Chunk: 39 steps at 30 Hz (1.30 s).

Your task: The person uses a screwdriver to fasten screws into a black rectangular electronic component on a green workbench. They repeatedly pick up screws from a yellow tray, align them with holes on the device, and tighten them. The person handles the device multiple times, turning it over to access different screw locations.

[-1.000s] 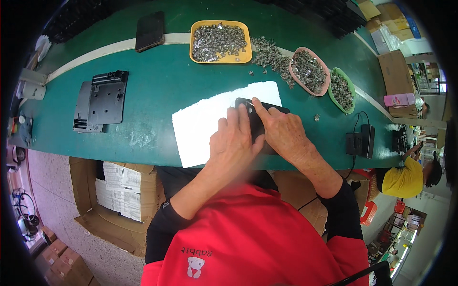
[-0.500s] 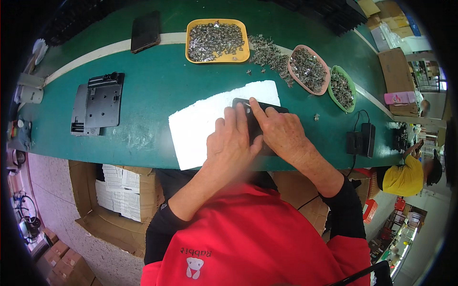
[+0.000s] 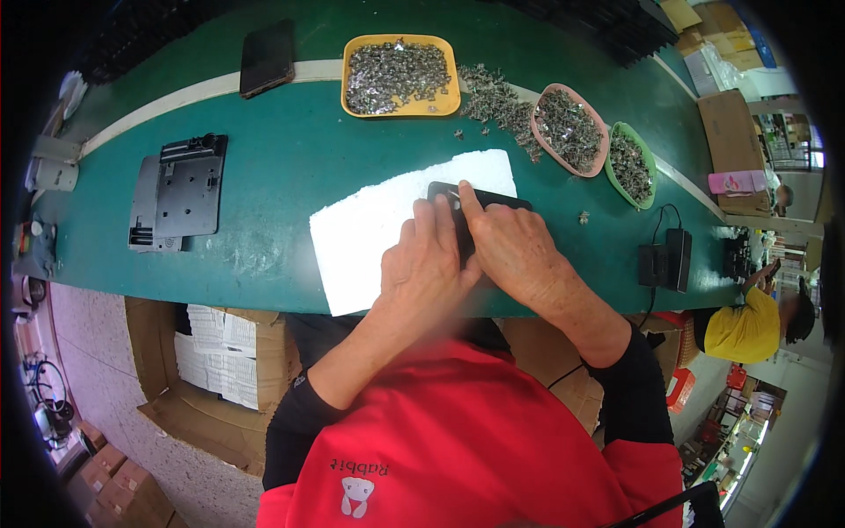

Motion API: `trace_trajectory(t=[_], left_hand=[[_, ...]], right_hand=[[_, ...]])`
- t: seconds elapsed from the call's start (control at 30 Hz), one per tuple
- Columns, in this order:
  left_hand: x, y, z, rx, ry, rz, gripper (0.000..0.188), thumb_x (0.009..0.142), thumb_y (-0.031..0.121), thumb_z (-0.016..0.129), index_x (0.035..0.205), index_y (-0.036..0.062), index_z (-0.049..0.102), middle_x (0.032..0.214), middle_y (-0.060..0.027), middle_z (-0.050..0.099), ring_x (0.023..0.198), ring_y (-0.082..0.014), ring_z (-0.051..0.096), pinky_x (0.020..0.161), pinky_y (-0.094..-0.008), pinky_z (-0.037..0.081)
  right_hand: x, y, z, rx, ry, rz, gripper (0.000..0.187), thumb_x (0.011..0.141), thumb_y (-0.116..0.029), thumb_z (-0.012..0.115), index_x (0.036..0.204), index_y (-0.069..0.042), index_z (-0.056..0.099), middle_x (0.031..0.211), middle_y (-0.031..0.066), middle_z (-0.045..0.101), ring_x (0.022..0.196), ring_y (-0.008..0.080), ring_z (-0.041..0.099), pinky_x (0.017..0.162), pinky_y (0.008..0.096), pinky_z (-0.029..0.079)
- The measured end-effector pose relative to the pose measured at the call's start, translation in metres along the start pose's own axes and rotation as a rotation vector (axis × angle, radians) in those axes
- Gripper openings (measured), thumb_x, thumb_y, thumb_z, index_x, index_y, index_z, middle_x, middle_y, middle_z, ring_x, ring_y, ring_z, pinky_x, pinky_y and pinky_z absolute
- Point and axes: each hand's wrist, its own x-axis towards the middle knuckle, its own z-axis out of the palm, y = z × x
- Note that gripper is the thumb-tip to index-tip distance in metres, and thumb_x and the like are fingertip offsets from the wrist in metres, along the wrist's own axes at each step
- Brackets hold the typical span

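A flat black plastic part (image 3: 508,201) rests on a white foam sheet (image 3: 356,231) near the table's front edge, mostly covered by my hands. My left hand (image 3: 421,260) grips it, fingers laid together over its left side. From the right, my right hand (image 3: 519,253) holds the same part; its index finger stretches to the far-left corner and presses there, while the other fingers curl. A small light-coloured spot shows beside that fingertip, too small to make out. What lies beneath my palms is hidden.
Small metal clips fill a yellow tray (image 3: 402,113), a pink tray (image 3: 601,132) and a green tray (image 3: 650,158); more lie in a loose heap (image 3: 493,97). Black plastic housings (image 3: 189,189) sit at left, a black power adapter (image 3: 678,258) at right. An open carton (image 3: 154,352) stands below.
My right hand has shifted slightly left and its fingers have closed in toward my left hand. The left thumb is now less visible. The black part stays in place.
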Motion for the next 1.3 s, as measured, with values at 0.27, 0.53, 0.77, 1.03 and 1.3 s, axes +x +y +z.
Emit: trace_trajectory(t=[0.27, 0.53, 0.77, 1.03, 1.3], left_hand=[[0.003, 0.001, -0.004, -0.028, 0.019, 0.009, 0.074, 0.079, 0.03, 0.074, 0.127, -0.0172, 0.044, 0.109, -0.0209, 0.047, 0.086, -0.0311, 0.061, 0.057, -0.0378, 0.055], [-0.003, 0.0, 0.002, 0.056, 0.085, 0.042, 0.075, 0.079, 0.031, 0.074, 0.128, -0.0162, 0.043, 0.109, -0.0199, 0.048, 0.088, -0.0301, 0.061, 0.057, -0.0366, 0.056], [-0.004, 0.002, 0.0, 0.07, 0.087, 0.041, 0.075, 0.079, 0.032, 0.074, 0.128, -0.0153, 0.043, 0.107, -0.0193, 0.048, 0.086, -0.0294, 0.061, 0.057, -0.0362, 0.055], [-0.001, 0.003, -0.001, 0.035, 0.091, 0.032, 0.073, 0.079, 0.031, 0.073, 0.127, -0.0155, 0.043, 0.103, -0.0195, 0.049, 0.084, -0.03, 0.061, 0.057, -0.0366, 0.055], [-0.002, -0.004, 0.003, -0.061, 0.081, 0.05, 0.07, 0.08, 0.028, 0.071, 0.128, -0.0145, 0.043, 0.101, -0.02, 0.049, 0.08, -0.0309, 0.061, 0.053, -0.0378, 0.053]], right_hand=[[0.012, 0.009, -0.005, -0.019, 0.081, -0.126, 0.053, 0.081, -0.004, 0.059, 0.131, 0.009, 0.05, 0.075, 0.0218, 0.068, 0.074, 0.0347, 0.07, 0.065, 0.0429, 0.056], [0.005, 0.028, 0.012, 0.042, 0.177, -0.18, 0.057, 0.079, -0.001, 0.06, 0.135, 0.002, 0.05, 0.078, 0.0196, 0.067, 0.071, 0.0332, 0.069, 0.061, 0.0429, 0.055], [0.007, 0.023, 0.02, -0.039, 0.212, -0.191, 0.062, 0.078, -0.006, 0.064, 0.138, 0.0, 0.048, 0.081, 0.017, 0.068, 0.068, 0.0318, 0.069, 0.059, 0.0408, 0.056], [0.008, 0.004, 0.016, -0.095, 0.231, -0.143, 0.057, 0.081, -0.009, 0.063, 0.133, 0.008, 0.048, 0.071, 0.016, 0.067, 0.06, 0.0298, 0.069, 0.052, 0.0373, 0.056], [0.009, -0.013, -0.001, -0.121, 0.185, -0.14, 0.016, 0.086, -0.012, 0.061, 0.095, 0.001, 0.064, 0.087, 0.0134, 0.065, 0.071, 0.027, 0.072, 0.057, 0.0351, 0.058]])
